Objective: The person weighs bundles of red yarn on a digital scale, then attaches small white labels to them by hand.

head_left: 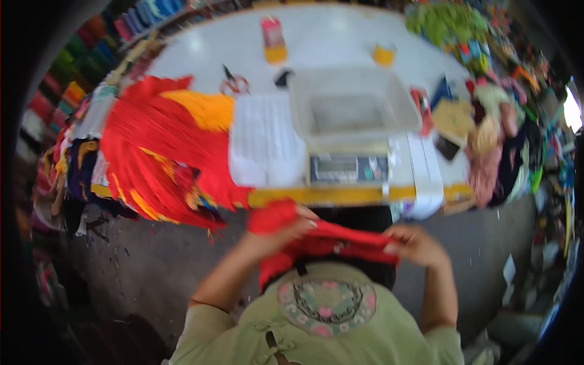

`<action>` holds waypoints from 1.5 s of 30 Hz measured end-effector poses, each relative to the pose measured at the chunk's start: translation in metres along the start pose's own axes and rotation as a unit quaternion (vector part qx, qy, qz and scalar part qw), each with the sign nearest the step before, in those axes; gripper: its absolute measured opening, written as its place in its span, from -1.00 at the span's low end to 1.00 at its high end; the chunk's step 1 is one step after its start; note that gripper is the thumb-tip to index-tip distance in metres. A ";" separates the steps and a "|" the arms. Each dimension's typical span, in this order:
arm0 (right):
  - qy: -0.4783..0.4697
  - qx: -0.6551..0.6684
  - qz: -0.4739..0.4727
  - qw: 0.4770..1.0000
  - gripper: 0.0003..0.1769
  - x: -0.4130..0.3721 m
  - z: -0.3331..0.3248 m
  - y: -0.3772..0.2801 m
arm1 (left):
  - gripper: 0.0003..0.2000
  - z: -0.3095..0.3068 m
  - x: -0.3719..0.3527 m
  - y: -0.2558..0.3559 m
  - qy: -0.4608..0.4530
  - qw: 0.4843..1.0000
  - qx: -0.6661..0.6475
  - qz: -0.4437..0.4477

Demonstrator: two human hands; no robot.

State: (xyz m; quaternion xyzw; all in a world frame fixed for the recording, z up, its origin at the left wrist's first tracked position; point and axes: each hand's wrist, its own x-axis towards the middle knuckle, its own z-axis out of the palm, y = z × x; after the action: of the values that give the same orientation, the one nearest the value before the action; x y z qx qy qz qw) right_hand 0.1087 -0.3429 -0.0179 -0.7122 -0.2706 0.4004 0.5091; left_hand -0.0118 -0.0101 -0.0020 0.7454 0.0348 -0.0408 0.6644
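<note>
The red cloth [328,240] is held in the air in front of the person's chest, below the near edge of the table [340,196] and not touching it. It runs as a band from hand to hand. The left hand [281,236] is closed around a bunched end that rises above the fist. The right hand [417,244] pinches the other end with its fingers curled over the top. The two hands are well apart and the cloth between them is fairly taut. The frame is blurred, so the cloth's edges and any seams cannot be made out.

The step in hand looks like opening out or straightening a single piece before it is put anywhere. For the next move, both grips would need to hold so the band does not sag, and the piece would have to be lifted over the near edge to reach the tabletop.

A digital scale [348,168] sits at the middle of the near edge, just beyond the cloth, carrying a pale plastic tub [353,109] that looks empty. A white sheet [264,140] lies to its left. Beyond that, a heap of red and yellow fabric [158,152] spills over the left near corner. Scissors [234,82] lie farther back, and a bottle [274,39] and a cup [383,55] stand towards the far edge.
</note>
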 end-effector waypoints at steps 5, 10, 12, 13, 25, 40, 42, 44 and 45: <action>0.087 0.127 0.161 0.975 -0.71 -0.060 -0.071 0.060 | -0.62 -0.102 -0.063 0.012 0.007 0.986 -0.104 -0.131; 0.117 -0.066 0.269 0.954 -0.68 -0.082 -0.082 0.089 | -0.66 -0.151 -0.096 0.012 0.254 0.953 -0.007 -0.163; 0.077 -0.301 0.277 0.909 -0.68 -0.081 -0.079 0.112 | -0.68 -0.144 -0.095 0.013 0.338 0.924 0.068 -0.167; 0.089 -0.389 0.185 0.898 -0.69 -0.076 -0.071 0.108 | -0.68 -0.140 -0.094 0.012 0.341 0.922 0.090 -0.159; 0.044 0.010 -0.261 0.964 -0.72 0.103 0.109 -0.118 | 0.17 -0.029 -0.008 0.046 -0.082 0.973 -0.099 0.191; 0.157 -0.147 -0.306 0.927 -0.77 0.104 0.102 -0.103 | -0.60 0.004 0.004 0.034 0.086 0.966 0.076 0.232; 0.166 -0.148 -0.312 0.924 -0.79 0.105 0.099 -0.101 | -0.62 0.007 0.005 0.033 0.101 0.966 0.064 0.229; 0.180 -0.141 -0.316 0.921 -0.81 0.102 0.097 -0.105 | -0.65 0.003 0.007 0.034 0.096 0.964 0.071 0.239; 0.186 -0.136 -0.320 0.919 -0.85 0.100 0.096 -0.110 | -0.67 -0.003 0.007 0.035 0.084 0.960 0.087 0.251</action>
State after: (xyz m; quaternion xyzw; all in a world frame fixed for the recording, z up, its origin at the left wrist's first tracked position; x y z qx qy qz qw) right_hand 0.0830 -0.1782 0.0409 -0.7116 -0.4363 0.0362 0.5495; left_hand -0.0010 -0.0108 0.0317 0.7861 -0.1009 0.1870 0.5805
